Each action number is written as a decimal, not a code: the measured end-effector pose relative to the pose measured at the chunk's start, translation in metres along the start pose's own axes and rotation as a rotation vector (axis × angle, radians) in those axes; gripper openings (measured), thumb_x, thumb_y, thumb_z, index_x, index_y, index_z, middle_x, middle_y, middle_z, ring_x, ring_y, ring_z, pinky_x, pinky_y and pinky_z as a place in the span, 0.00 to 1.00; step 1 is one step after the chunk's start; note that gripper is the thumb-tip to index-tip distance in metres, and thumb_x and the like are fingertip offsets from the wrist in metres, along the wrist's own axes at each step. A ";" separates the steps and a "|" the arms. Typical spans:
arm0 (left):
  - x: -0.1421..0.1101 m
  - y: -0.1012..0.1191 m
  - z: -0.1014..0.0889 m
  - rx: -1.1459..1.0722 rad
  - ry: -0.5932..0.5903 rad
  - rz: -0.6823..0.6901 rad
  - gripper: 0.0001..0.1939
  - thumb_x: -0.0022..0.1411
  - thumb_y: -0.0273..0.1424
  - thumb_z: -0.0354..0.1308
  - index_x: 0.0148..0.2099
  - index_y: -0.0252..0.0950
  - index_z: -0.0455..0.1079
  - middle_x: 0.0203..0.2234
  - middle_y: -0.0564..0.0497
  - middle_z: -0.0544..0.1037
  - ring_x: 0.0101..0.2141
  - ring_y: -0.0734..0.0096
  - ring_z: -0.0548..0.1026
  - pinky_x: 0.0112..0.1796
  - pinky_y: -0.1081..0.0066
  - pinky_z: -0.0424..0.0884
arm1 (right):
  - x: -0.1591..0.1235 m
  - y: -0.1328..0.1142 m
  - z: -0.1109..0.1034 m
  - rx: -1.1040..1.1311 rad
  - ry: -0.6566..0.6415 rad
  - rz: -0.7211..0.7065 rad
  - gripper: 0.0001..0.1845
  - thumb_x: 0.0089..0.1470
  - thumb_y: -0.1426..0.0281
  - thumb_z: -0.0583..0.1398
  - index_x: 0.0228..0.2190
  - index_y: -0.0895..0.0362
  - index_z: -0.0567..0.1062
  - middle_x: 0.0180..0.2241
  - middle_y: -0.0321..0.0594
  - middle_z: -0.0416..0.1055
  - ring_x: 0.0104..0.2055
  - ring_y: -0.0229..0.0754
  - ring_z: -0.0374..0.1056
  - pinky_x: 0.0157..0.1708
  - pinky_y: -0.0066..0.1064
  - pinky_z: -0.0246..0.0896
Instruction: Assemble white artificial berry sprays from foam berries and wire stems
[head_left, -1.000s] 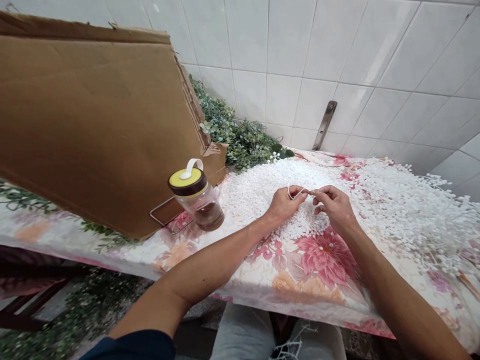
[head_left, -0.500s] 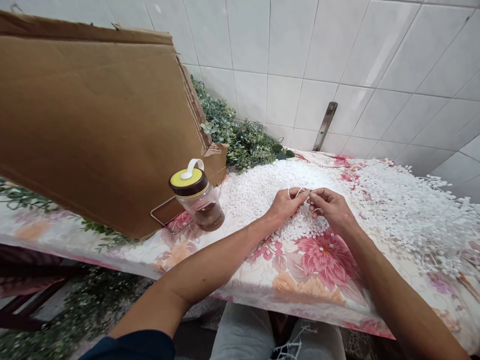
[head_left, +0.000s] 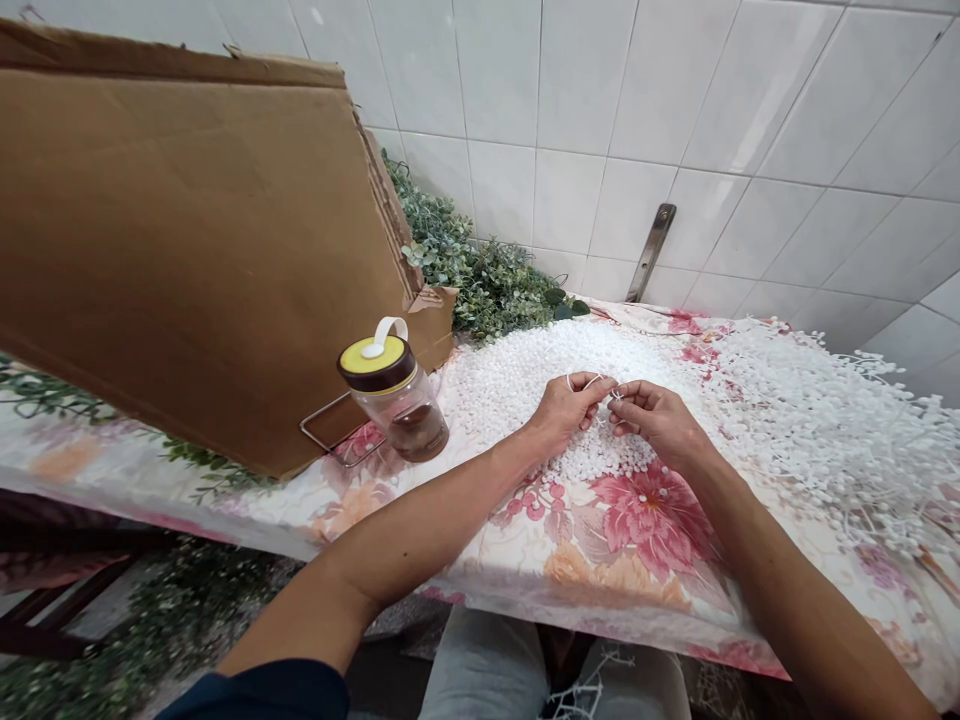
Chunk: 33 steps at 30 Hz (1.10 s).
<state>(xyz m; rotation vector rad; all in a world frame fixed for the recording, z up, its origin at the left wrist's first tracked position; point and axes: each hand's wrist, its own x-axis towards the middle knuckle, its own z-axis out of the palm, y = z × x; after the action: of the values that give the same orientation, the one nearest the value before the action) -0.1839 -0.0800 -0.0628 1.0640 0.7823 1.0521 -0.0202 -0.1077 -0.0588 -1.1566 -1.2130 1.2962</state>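
My left hand (head_left: 568, 405) pinches a thin white stem (head_left: 591, 381), part of which loops up over the fingers. Close beside it, fingertips nearly meeting, my right hand (head_left: 651, 418) is closed in a pinch at the stem's branched end; whether it holds a small white bead there is too fine to make out. Both hands are over a wide heap of small white beads (head_left: 510, 375) spread on the flowered tablecloth (head_left: 652, 520). To the right lies a pile of white branched sprays (head_left: 847, 420) with little round tips.
A jar (head_left: 394, 400) with a yellow lid and dark contents stands left of the beads, near a metal wire frame (head_left: 315, 428). Behind it leans a large cardboard box (head_left: 202, 250). Green artificial foliage (head_left: 495, 280) lies along the tiled wall. White stem pieces (head_left: 585, 695) rest on my lap.
Both hands have shifted slightly left. The right fingers have moved in closer to the left fingertips, and the stem's white end now shows between them.
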 end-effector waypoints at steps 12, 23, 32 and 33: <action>0.002 0.001 -0.001 -0.043 -0.012 -0.015 0.22 0.50 0.47 0.73 0.34 0.35 0.73 0.18 0.58 0.64 0.19 0.81 0.59 0.17 0.76 0.51 | -0.003 -0.002 -0.001 -0.008 -0.007 0.014 0.20 0.42 0.56 0.76 0.29 0.57 0.78 0.26 0.36 0.73 0.29 0.39 0.69 0.26 0.30 0.68; 0.001 -0.003 0.000 0.081 0.022 0.101 0.23 0.54 0.48 0.70 0.39 0.32 0.78 0.16 0.59 0.65 0.16 0.81 0.58 0.17 0.74 0.53 | -0.004 -0.006 0.005 0.101 0.013 0.017 0.21 0.40 0.57 0.77 0.28 0.55 0.77 0.27 0.35 0.72 0.31 0.41 0.71 0.28 0.32 0.69; 0.001 -0.002 0.001 0.105 0.029 0.112 0.23 0.55 0.47 0.70 0.39 0.30 0.80 0.15 0.58 0.66 0.15 0.82 0.56 0.17 0.73 0.50 | -0.005 -0.003 0.008 0.056 -0.043 0.044 0.23 0.39 0.53 0.76 0.27 0.56 0.78 0.26 0.35 0.70 0.29 0.38 0.66 0.26 0.31 0.66; 0.000 -0.002 0.001 0.097 0.030 0.105 0.23 0.54 0.48 0.70 0.38 0.30 0.79 0.15 0.58 0.66 0.15 0.82 0.56 0.17 0.73 0.50 | -0.005 -0.003 0.008 0.059 -0.040 0.048 0.23 0.39 0.53 0.76 0.27 0.56 0.78 0.26 0.36 0.70 0.29 0.38 0.66 0.26 0.31 0.66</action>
<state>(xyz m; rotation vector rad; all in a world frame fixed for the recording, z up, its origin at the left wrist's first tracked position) -0.1819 -0.0803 -0.0643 1.1852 0.8156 1.1306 -0.0275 -0.1130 -0.0550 -1.1276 -1.1750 1.3880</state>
